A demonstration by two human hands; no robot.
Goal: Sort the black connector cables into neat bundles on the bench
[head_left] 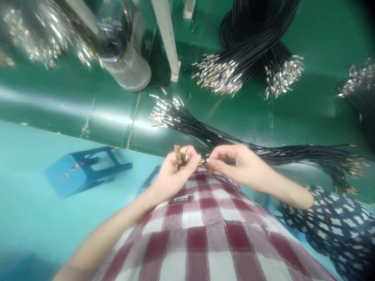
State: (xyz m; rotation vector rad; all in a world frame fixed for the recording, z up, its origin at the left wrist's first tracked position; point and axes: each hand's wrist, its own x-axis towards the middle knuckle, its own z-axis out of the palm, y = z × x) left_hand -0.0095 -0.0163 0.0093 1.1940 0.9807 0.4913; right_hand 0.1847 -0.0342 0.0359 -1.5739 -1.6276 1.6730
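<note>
Several small copper-coloured connector pieces (182, 155) stick up out of my left hand (172, 173), whose fingers are curled round them. Its thumb and forefinger pinch a tiny gold-coloured tip at the front. Just to the right, my right hand (241, 164) pinches a cable end (207, 160) between thumb and forefinger, close to that tip. Whether the two touch is too small to tell. Beyond both hands a bundle of black cables (202, 130) with silvery ends lies across the green table, running off to the right.
Larger coils of black cable (254, 47) with metal ends lie at the back of the green table (111, 105). A grey-white machine (129, 70) stands by a metal post (166, 35) at the upper left. A blue stool (84, 168) is on the floor at left.
</note>
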